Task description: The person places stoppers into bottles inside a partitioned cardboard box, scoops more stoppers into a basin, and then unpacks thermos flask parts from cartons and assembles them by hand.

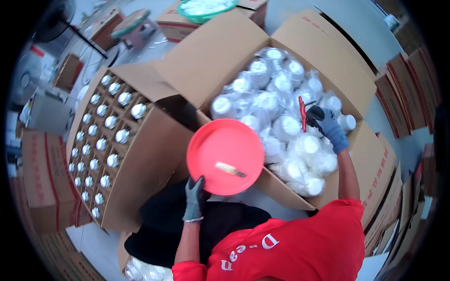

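My left hand [194, 199], in a grey glove, grips the near rim of a round red plastic plate [206, 145]. On the plate lies a small pale object with a dark tip [228, 169], perhaps a blade; its kind is unclear. My right hand [326, 125], gloved in grey-blue with dark fingers, is closed on a narrow red tool with a thin dark part [302, 114]. That hand is over an open carton [234, 42] full of plastic-wrapped white-capped bottles [287, 126].
At left, a carton with cardboard dividers [136, 175] holds rows of silver-capped bottles [110, 122]. A green basin [206, 16] of white pieces sits on a box at the back, near a stool [131, 23]. More cartons [405, 93] are stacked at right.
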### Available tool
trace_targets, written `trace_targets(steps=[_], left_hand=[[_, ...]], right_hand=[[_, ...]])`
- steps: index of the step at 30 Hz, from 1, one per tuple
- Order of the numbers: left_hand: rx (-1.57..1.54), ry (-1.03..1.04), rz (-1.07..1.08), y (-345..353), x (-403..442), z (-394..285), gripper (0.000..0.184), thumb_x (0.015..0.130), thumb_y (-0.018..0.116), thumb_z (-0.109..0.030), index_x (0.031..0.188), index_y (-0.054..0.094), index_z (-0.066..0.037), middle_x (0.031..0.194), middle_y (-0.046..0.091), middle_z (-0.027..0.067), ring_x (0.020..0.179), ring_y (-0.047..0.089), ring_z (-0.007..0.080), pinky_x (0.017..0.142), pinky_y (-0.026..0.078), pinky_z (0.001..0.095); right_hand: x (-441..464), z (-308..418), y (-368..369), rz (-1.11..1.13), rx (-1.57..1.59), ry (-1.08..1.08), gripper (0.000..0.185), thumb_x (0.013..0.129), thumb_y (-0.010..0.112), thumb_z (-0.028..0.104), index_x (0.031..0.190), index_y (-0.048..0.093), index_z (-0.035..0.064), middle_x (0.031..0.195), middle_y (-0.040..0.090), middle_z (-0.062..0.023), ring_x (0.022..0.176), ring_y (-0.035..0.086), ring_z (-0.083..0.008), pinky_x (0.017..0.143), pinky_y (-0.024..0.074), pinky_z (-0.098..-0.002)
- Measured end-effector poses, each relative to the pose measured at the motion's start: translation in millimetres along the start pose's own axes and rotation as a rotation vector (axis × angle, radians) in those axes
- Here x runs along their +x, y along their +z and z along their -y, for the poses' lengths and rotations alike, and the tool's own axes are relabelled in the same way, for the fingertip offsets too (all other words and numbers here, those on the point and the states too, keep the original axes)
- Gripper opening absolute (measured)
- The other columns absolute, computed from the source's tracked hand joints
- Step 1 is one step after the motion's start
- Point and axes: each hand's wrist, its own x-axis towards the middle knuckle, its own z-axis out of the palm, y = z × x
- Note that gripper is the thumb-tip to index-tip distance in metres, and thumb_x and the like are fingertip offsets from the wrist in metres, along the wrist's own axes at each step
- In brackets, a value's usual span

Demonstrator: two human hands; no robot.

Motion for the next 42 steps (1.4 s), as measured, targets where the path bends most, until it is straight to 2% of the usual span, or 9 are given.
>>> trace_targets(steps=[5,12,20,27,31,34,36,38,42], left_hand=[[-0.003,-0.046,0.004,-3,-17,-8,0.039,0.089,0.062,-0.014,0.124,0.053,0.0,0.112,0.061,0.0097,0.098,0.063,0.0213,0.084,0.053,0.0374],[-0.32,0.175,-0.171,-60,-36,-99,0.033,0.088,0.062,-0.006,0.119,0.057,0.002,0.108,0.065,0.0122,0.088,0.066,0.0207,0.076,0.056,0.0321],[-0.515,0.597,-0.322,-150,37,-212,0.042,0.095,0.054,-0.019,0.132,0.044,-0.002,0.124,0.056,0.0187,0.109,0.06,0.0335,0.086,0.054,0.0547],[-0.624,0.604,-0.221,-237,20,-191,0.036,0.096,0.057,-0.023,0.124,0.05,-0.002,0.119,0.059,0.0152,0.101,0.063,0.0299,0.089,0.052,0.0444],[-0.194,0.912,-0.557,-228,-116,-101,0.044,0.092,0.062,-0.017,0.131,0.049,-0.001,0.125,0.058,0.0104,0.107,0.06,0.0212,0.093,0.049,0.0355],[0.971,0.771,-1.361,-264,-224,-15,0.052,0.086,0.066,-0.018,0.131,0.048,0.0,0.127,0.053,0.0191,0.117,0.053,0.0318,0.097,0.044,0.0411],[1.224,0.308,-1.712,-301,-283,44,0.052,0.081,0.067,-0.028,0.123,0.052,0.0,0.127,0.05,0.0181,0.119,0.045,0.0374,0.1,0.039,0.0454],[1.071,-0.195,-1.762,-325,-327,101,0.051,0.083,0.063,-0.035,0.121,0.054,-0.002,0.122,0.054,0.0196,0.113,0.052,0.0349,0.094,0.043,0.0446],[0.879,-0.295,-1.456,-365,-343,157,0.038,0.086,0.059,-0.035,0.108,0.059,-0.005,0.103,0.064,0.0173,0.094,0.063,0.0329,0.083,0.048,0.0446]], right_hand=[[-22,147,77,0.471,0.662,0.014,0.028,0.091,0.065,0.023,0.111,0.064,0.0033,0.086,0.066,-0.0024,0.071,0.062,-0.0089,0.065,0.0516,-0.0238],[-34,231,115,0.112,0.555,-0.226,0.031,0.096,0.056,0.012,0.123,0.058,-0.0015,0.102,0.065,-0.0096,0.087,0.061,-0.0133,0.075,0.0516,-0.0257],[-86,264,225,0.434,0.285,-0.452,0.031,0.088,0.063,0.01,0.118,0.06,0.0021,0.11,0.065,-0.0131,0.098,0.064,-0.0238,0.085,0.049,-0.0317],[-98,242,270,0.351,0.168,-0.496,0.031,0.087,0.062,0.008,0.117,0.06,0.001,0.114,0.063,-0.0167,0.105,0.061,-0.0304,0.09,0.0473,-0.0353],[-80,171,296,0.324,0.129,-0.471,0.03,0.091,0.059,0.009,0.119,0.059,-0.0019,0.117,0.063,-0.0152,0.108,0.059,-0.0274,0.096,0.0446,-0.0345],[-73,157,304,0.341,0.176,-0.421,0.037,0.096,0.054,0.016,0.128,0.052,-0.0033,0.128,0.057,-0.014,0.117,0.053,-0.0231,0.101,0.0402,-0.0333],[-84,201,294,0.269,0.238,-0.481,0.041,0.098,0.05,0.019,0.133,0.047,-0.0034,0.134,0.052,-0.0138,0.121,0.049,-0.024,0.103,0.0377,-0.034],[-103,263,291,0.198,0.247,-0.636,0.044,0.098,0.049,0.021,0.135,0.043,-0.0027,0.134,0.05,-0.0159,0.122,0.048,-0.0268,0.104,0.0365,-0.0359],[-109,315,319,0.202,0.129,-0.847,0.041,0.095,0.054,0.02,0.13,0.048,-0.0018,0.129,0.053,-0.0164,0.12,0.05,-0.0287,0.102,0.0378,-0.0371]])
